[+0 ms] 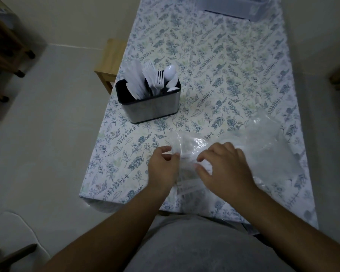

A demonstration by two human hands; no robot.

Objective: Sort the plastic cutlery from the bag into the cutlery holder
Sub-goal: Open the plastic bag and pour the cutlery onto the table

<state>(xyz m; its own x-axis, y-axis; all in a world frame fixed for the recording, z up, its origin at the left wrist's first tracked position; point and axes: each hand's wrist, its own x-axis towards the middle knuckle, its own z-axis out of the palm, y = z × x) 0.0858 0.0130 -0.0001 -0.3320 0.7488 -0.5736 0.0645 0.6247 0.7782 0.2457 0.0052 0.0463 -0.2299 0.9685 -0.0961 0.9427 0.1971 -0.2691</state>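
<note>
A: Where's the bag?

B: The clear plastic bag [249, 154] lies crumpled at about 4 o'clock on the floral-clothed desk [214, 55], near the front edge.

A: And the hands?

B: The left hand [162, 167] has its fingers curled, pinching the bag's left edge. The right hand [227, 167] rests on the bag, fingers bent over the plastic; whether they grip it, I cannot tell.

A: The cutlery holder?

B: The cutlery holder [148, 103] stands at 10 o'clock, well apart from the bag, with white knives [134, 79], forks [152, 77] and spoons [171, 76] upright inside.
</note>
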